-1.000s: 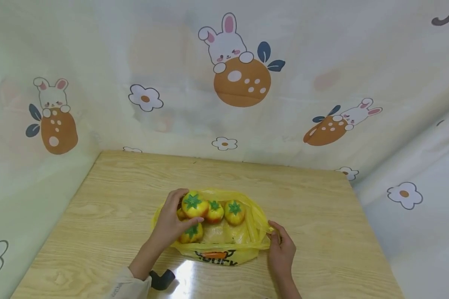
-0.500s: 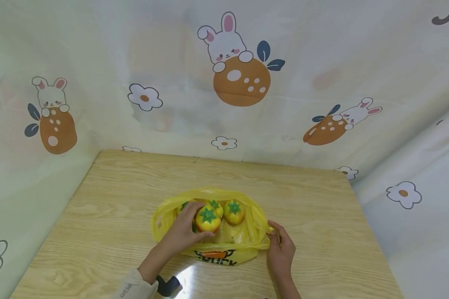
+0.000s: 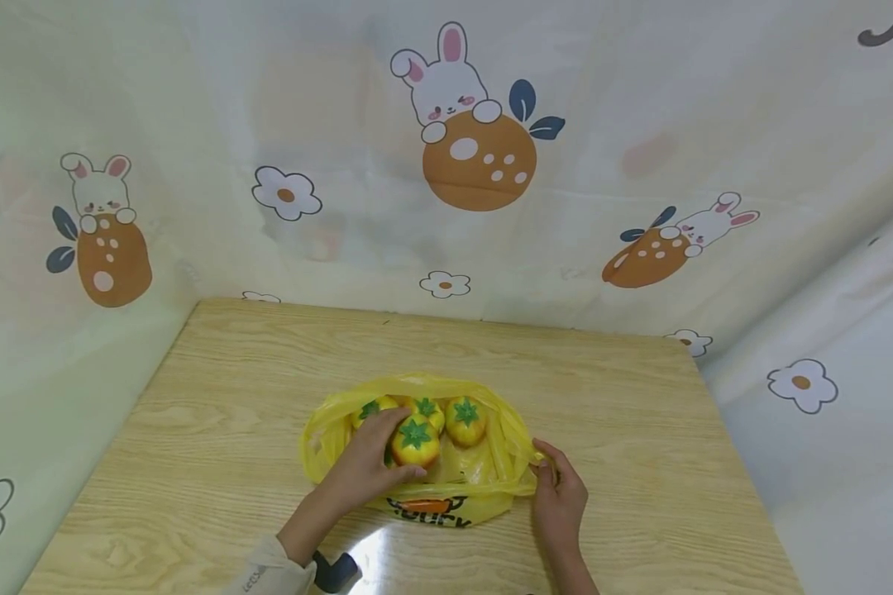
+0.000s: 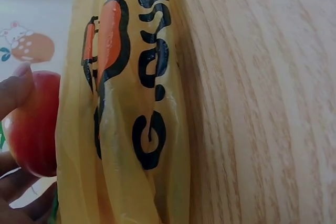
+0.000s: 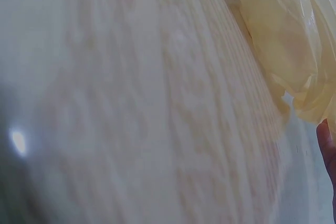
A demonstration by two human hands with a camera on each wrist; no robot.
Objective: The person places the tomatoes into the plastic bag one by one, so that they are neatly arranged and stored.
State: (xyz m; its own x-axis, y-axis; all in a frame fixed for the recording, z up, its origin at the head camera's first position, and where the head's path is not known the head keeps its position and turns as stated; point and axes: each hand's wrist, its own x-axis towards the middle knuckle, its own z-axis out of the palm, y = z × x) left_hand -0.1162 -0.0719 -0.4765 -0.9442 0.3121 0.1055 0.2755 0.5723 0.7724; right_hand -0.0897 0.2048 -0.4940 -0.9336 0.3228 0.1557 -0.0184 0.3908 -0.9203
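In the head view a yellow plastic bag (image 3: 502, 430) lies mouth-up on the table, its front printed with black letters and an orange shape. My left hand (image 3: 365, 463) reaches into the opening and grips a glossy yellow-red, tomato-like fruit (image 3: 415, 442) with a green star-shaped top. Behind it, another such fruit (image 3: 465, 423) sits at the right, with more alongside, partly covered by my hand. My right hand (image 3: 561, 500) pinches the bag's right edge. In the left wrist view the held fruit (image 4: 37, 129) shows its red side between thumb and fingers, beyond the bag wall (image 4: 121, 98).
The wooden table (image 3: 625, 413) extends around the bag. A pale curtain (image 3: 342, 248) with rabbit and flower prints stands behind and at both sides. Some dark object (image 3: 336, 572) shows beside my left wrist, near bright glare on the table.
My left hand, gripping the fruit, has moved right and toward me within the bag opening, then nearly stopped. My right hand keeps its place at the bag's edge.
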